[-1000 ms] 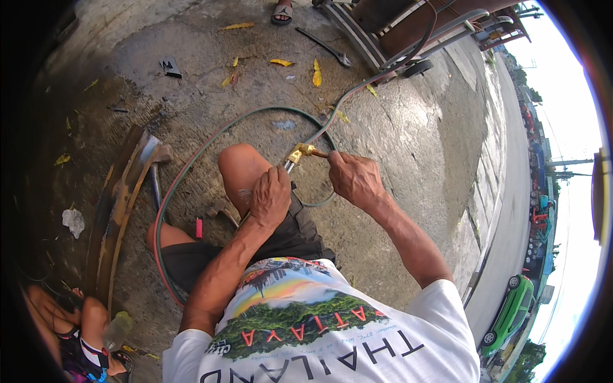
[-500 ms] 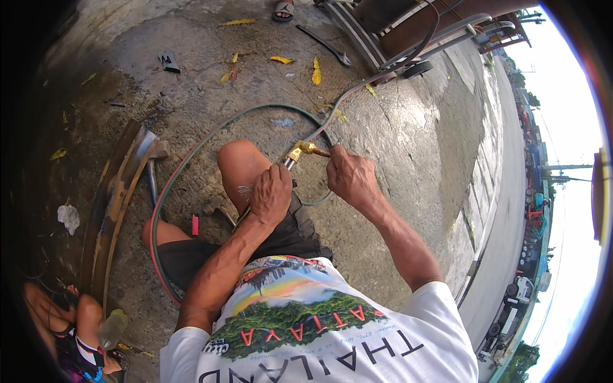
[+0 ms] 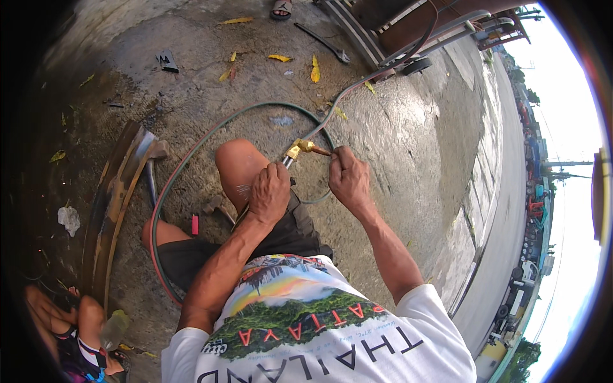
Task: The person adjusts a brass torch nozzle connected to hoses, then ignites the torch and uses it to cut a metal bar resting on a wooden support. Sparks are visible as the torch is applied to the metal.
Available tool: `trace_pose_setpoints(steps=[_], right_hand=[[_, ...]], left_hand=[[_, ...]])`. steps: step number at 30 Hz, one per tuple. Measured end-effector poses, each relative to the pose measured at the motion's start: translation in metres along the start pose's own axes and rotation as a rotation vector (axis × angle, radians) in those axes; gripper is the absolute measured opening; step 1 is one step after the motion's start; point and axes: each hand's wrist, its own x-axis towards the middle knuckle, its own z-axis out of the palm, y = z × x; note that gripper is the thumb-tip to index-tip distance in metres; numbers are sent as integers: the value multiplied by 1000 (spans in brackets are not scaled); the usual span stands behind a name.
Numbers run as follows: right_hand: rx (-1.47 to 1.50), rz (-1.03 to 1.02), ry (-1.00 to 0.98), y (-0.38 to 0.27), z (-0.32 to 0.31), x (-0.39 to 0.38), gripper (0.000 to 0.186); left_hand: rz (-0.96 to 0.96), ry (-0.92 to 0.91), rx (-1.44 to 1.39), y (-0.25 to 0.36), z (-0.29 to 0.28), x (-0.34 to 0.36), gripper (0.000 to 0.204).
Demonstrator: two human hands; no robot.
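A cutting torch with a brass head (image 3: 297, 148) and silver tubes lies across my lap, over the bent knee. My left hand (image 3: 269, 193) is closed around its tubes just below the head. Several thin wires, likely tip cleaners (image 3: 244, 189), fan out from the left side of that hand. The torch's copper nozzle (image 3: 319, 150) points right, toward my right hand (image 3: 350, 179). The fingers of my right hand are curled and pinched at the nozzle's end; whatever they hold there is hidden. Red and green hoses (image 3: 230, 113) loop around my legs.
Curved metal strips (image 3: 115, 191) lie at left with a hammer (image 3: 158, 150) against them. A second hammer (image 3: 219, 207) and a pink piece (image 3: 195, 224) are by my leg. Beyond lie an adjustable wrench (image 3: 322, 42) and a cylinder cart (image 3: 357, 38). Another person (image 3: 89, 319) sits lower left.
My right hand has shifted very slightly at the nozzle's end, and its forearm has swung inward to the left. My left hand keeps its hold on the torch.
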Motion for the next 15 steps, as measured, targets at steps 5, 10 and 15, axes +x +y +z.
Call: trace_pose_setpoints(steps=[5, 10, 15], right_hand=[[77, 57, 26, 2, 5, -3, 9], [46, 23, -12, 3, 6, 3, 8], [0, -55, -44, 10, 7, 8, 7]], left_hand=[[6, -29, -1, 0, -3, 1, 17], [17, -37, 3, -3, -4, 2, 21], [24, -44, -1, -4, -4, 3, 21]])
